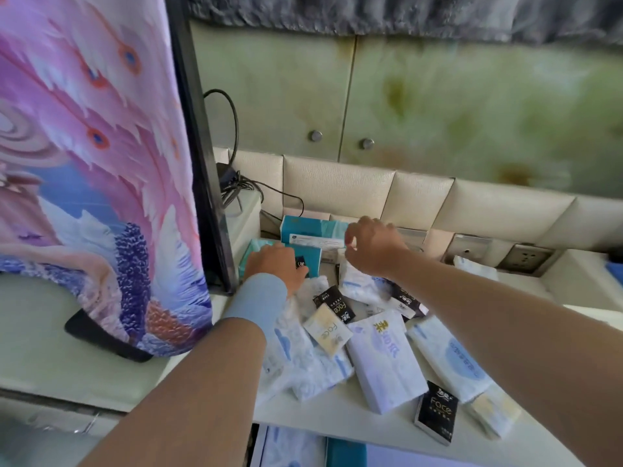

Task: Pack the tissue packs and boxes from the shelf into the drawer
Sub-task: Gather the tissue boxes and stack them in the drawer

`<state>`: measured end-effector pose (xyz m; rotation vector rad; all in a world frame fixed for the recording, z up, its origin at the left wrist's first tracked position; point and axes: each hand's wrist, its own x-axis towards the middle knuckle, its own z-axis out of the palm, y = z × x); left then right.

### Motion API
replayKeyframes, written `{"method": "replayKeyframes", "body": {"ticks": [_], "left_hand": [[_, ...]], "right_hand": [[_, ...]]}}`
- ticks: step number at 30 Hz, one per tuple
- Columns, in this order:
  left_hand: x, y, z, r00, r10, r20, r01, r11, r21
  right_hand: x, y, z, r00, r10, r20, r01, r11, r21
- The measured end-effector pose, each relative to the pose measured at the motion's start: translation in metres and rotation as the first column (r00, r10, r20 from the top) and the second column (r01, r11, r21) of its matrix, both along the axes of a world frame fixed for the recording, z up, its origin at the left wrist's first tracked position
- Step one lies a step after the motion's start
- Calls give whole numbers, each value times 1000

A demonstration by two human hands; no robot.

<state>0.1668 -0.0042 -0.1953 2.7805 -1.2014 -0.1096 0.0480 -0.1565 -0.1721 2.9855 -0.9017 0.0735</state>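
Tissue packs lie heaped on the white shelf (303,412): white-and-blue soft packs (384,362), small black "Face" packs (436,416) and a cream pack (327,332). At the back stand a long teal tissue box (310,230) and a smaller teal box (308,257). My left hand (274,266) is closed over the smaller teal box. My right hand (374,247) hovers at the long box's right end, its fingers and thumb curved apart with nothing between them. Below the shelf edge the open drawer (263,446) holds a white pack and a teal box (345,453).
A screen draped in a pink feather-print cloth (101,163) stands close on the left, on a black foot (101,335). Black cables (236,190) run behind it. Wall sockets (468,247) sit in the padded panel behind the heap.
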Motion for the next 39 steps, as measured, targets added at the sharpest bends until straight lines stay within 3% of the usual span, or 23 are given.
{"method": "replayKeyframes", "body": {"ticks": [2,6,10,13,18,24,29,32,35,37,39], "left_hand": [[0,5,1,1000,0,-20,0,1000,4],[-5,15,-3,995,38,-96,-47,995,-91],[-8,9,-4,999,-48,-4,48,999,13],[-7,4,-1,999,-37,-36,35,998,-56],[-17,-9,19,996,-87,6,86,972,-221],[-21,-14,35,979,-109,170,140,973,-183],[-22,-12,44,907,-101,409,153,983,-97],[-26,-9,45,923,-39,382,39,999,8],[-31,-6,38,956,181,230,-182,983,-16],[-30,-7,37,949,269,162,-266,963,-41],[-26,-6,37,938,306,162,-300,952,-61]], "right_hand": [[17,3,-3,996,48,75,-49,999,12],[49,3,-17,999,-31,-38,35,993,110],[53,0,-38,992,-89,-92,72,982,-175],[52,-1,-36,993,-112,-36,102,970,-219],[35,-6,-13,994,-19,109,23,999,-28],[5,-7,16,874,202,443,-201,978,-50],[-21,20,24,805,212,554,-330,936,121],[-18,42,9,811,60,582,-255,932,259],[-1,57,-5,871,-212,444,-44,866,499],[14,58,-15,940,-175,294,14,878,479],[29,55,-25,996,-40,84,8,937,348]]}}
